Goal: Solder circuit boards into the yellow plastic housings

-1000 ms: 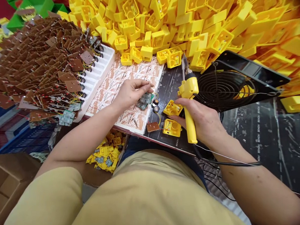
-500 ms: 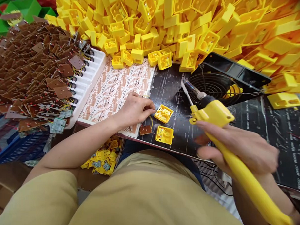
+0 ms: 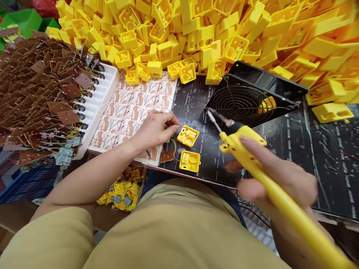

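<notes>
My left hand (image 3: 157, 128) is closed in a pinch beside the upper yellow casing half (image 3: 188, 135). A thin yellow wire (image 3: 175, 144) runs up under these fingers from a small brown circuit board (image 3: 167, 156); its end at the fingertips is too small to make out. Just below lies a second yellow casing half (image 3: 190, 161), joined to the board by wire. My right hand (image 3: 281, 173) is wrapped round a yellow soldering gun (image 3: 255, 160). Its metal tip and a thin side tube point left, above the black mat and in front of the fan.
A black fan (image 3: 236, 101) with a wire grille stands behind the soldering gun. Yellow casings (image 3: 156, 27) are heaped along the back. Brown circuit boards (image 3: 30, 90) pile up at left by a white foam tray (image 3: 101, 100). Printed sheets (image 3: 127, 105) lie under my left hand.
The whole view has shifted, so the table appears further left. My right hand has lowered the soldering gun's tip slightly towards me. My left fingertips are a little closer to the upper casing half.
</notes>
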The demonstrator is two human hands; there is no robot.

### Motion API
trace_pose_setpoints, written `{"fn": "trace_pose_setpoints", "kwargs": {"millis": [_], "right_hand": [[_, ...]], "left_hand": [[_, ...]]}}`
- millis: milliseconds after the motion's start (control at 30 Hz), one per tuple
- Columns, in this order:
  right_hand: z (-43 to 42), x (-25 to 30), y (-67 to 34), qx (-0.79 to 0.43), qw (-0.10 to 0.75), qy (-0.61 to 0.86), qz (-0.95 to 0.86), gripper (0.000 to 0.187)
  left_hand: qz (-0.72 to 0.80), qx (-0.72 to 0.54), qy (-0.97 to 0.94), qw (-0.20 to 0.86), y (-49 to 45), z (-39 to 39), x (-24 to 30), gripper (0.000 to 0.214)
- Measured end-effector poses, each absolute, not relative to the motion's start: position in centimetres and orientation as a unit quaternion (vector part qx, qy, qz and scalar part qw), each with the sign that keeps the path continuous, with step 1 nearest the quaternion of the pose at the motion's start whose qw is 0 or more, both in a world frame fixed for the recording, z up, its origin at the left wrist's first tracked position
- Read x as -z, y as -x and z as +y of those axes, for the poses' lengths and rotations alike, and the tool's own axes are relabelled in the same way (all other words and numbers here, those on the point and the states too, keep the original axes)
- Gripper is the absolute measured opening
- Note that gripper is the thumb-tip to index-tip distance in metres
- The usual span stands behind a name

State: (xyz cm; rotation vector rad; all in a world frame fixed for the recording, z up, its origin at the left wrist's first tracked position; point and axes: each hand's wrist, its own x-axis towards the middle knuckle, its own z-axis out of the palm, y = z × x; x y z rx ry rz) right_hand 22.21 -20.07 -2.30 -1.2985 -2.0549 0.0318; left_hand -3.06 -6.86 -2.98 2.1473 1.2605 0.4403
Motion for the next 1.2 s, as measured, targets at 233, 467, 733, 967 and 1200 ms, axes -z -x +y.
{"fn": "trace_pose_setpoints", "kwargs": {"millis": [233, 467, 733, 967, 1200], "right_hand": [[-15.0, 2.7, -17.0, 0.075, 0.233, 0.507, -0.826, 0.031], [-12.4, 3.5, -17.2, 0.023, 0.142, 0.440, -0.886, 0.028], [-13.1, 4.0, -17.6, 0.027, 0.189, 0.489, -0.851, 0.046], [-14.4, 3.0, -19.2, -0.037, 0.274, 0.403, -0.872, 0.030], [-18.7, 1.2, -22.5, -0.001, 0.384, 0.408, -0.828, 0.042]], "left_hand": [[0.464, -0.282, -0.758, 0.360, 5.1, -6.6, 2.1, 0.018], [0.462, -0.271, -0.715, 0.449, 6.9, -6.2, 1.7, 0.020], [0.439, -0.221, -0.771, 0.406, 6.2, -7.6, 2.9, 0.016], [0.434, -0.208, -0.808, 0.341, 4.6, -8.5, 3.2, 0.011], [0.389, -0.183, -0.882, 0.192, 3.7, -9.0, 4.0, 0.012]]}}
